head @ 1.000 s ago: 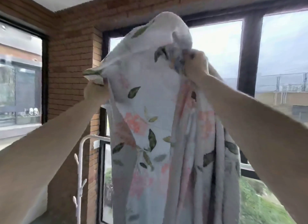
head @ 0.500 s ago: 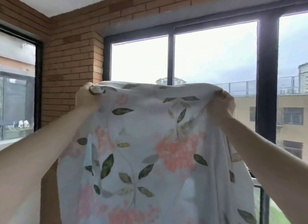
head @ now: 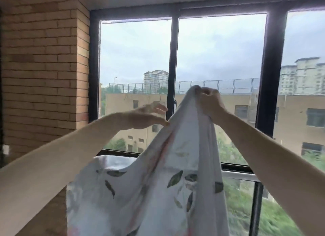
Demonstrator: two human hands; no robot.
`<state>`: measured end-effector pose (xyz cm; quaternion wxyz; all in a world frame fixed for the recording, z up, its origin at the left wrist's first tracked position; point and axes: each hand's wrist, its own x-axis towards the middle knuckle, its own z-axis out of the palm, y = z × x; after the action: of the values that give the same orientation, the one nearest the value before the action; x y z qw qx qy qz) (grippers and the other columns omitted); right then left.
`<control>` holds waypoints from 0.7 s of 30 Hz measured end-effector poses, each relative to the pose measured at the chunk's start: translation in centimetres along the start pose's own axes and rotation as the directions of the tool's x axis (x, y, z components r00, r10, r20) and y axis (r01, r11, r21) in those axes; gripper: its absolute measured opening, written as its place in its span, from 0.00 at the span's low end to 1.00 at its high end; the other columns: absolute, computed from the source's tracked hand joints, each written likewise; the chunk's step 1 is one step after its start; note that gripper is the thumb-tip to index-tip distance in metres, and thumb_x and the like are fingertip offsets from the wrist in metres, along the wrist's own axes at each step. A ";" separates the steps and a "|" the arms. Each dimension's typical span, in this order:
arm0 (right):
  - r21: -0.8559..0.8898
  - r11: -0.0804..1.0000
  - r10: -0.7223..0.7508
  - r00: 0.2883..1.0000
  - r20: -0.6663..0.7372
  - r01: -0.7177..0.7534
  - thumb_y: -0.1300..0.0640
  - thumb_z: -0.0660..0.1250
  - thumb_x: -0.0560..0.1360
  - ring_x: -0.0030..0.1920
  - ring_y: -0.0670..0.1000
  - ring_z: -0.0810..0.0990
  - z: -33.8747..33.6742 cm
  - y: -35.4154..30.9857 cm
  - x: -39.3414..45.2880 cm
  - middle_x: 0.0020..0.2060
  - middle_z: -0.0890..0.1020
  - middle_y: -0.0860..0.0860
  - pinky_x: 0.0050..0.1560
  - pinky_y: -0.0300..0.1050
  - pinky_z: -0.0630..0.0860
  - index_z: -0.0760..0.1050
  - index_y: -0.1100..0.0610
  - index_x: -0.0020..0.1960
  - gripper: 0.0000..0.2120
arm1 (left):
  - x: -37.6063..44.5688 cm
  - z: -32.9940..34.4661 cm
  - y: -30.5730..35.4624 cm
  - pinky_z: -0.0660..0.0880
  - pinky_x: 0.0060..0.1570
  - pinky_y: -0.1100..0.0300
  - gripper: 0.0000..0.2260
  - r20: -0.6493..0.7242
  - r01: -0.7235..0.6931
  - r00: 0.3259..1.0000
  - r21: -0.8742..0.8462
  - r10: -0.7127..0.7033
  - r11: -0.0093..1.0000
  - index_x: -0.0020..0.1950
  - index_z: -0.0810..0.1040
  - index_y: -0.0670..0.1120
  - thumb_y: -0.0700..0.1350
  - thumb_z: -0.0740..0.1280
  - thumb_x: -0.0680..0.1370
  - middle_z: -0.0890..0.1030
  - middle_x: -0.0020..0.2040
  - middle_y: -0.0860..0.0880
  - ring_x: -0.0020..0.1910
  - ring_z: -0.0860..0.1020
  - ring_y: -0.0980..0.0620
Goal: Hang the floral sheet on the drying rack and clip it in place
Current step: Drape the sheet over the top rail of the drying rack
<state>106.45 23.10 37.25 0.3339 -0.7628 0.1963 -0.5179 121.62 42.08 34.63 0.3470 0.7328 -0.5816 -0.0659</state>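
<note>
Cotton floral sheet (head: 175,183): bunched in right hand (head: 210,102); left hand (head: 146,117) spread, empty, touching edge. Spreading step; regrip needed.

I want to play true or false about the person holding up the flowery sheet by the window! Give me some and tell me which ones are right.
1. The right hand grips the top of the sheet. True.
2. The left hand is squeezing a big bunch of the sheet. False: its fingers are straight, with the fingertips at the sheet's edge.
3. The sheet has green leaves printed on it. True.
4. The sheet is spread out wide and flat between both hands. False: it hangs gathered from the right hand.
5. A brick wall is beside the window. True.
6. A clip is already on the sheet. False: no clip shows anywhere.
</note>
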 end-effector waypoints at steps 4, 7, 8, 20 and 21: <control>0.039 0.996 -0.078 0.997 -0.024 0.079 0.45 0.66 0.78 0.27 0.50 0.64 -0.5 -1.3 0.2 0.28 0.65 0.52 0.29 0.40 0.61 0.69 0.52 0.34 0.17 | 1.8 3.6 0.1 0.80 0.55 0.58 0.16 0.215 0.074 0.976 -0.128 -0.045 0.989 0.63 0.78 0.48 0.42 0.73 0.76 0.85 0.56 0.51 0.56 0.84 0.50; -0.096 0.988 -0.124 0.990 -0.063 0.118 0.51 0.67 0.78 0.18 0.45 0.60 -1.9 -0.7 0.4 0.18 0.61 0.43 0.21 0.34 0.54 0.64 0.53 0.28 0.22 | 1.9 3.9 -2.1 0.81 0.55 0.55 0.12 0.244 0.140 0.967 -0.254 -0.077 0.957 0.59 0.81 0.41 0.34 0.71 0.76 0.87 0.52 0.46 0.55 0.85 0.44; -0.145 0.982 -0.133 0.989 -0.071 0.122 0.53 0.67 0.78 0.17 0.44 0.60 -2.4 -0.1 0.6 0.17 0.60 0.43 0.20 0.34 0.55 0.64 0.53 0.27 0.23 | 1.7 3.6 -2.8 0.81 0.57 0.53 0.11 0.235 0.139 0.969 -0.254 -0.078 0.957 0.57 0.82 0.41 0.34 0.71 0.76 0.87 0.53 0.45 0.55 0.86 0.43; -0.531 0.847 -0.059 0.993 -0.106 -0.007 0.57 0.67 0.76 0.32 0.56 0.78 -4.4 7.2 0.5 0.25 0.76 0.52 0.27 0.42 0.64 0.75 0.58 0.31 0.14 | -2.1 -6.2 -12.8 0.74 0.40 0.57 0.18 -0.183 0.306 0.948 0.308 -0.259 0.901 0.40 0.84 0.50 0.65 0.73 0.71 0.84 0.40 0.50 0.38 0.80 0.52; -0.589 0.807 -0.022 0.995 -0.095 -0.038 0.56 0.67 0.76 0.40 0.58 0.83 -3.8 7.2 0.2 0.33 0.82 0.54 0.32 0.43 0.68 0.80 0.57 0.38 0.09 | -1.7 -6.3 -12.5 0.75 0.42 0.55 0.18 -0.279 0.273 0.937 0.219 -0.208 0.937 0.43 0.84 0.47 0.62 0.73 0.72 0.84 0.41 0.47 0.41 0.80 0.49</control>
<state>103.33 16.80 33.16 0.0729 -0.8017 0.3664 -0.4666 134.28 47.39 31.55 0.3106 0.8395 -0.4417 0.0605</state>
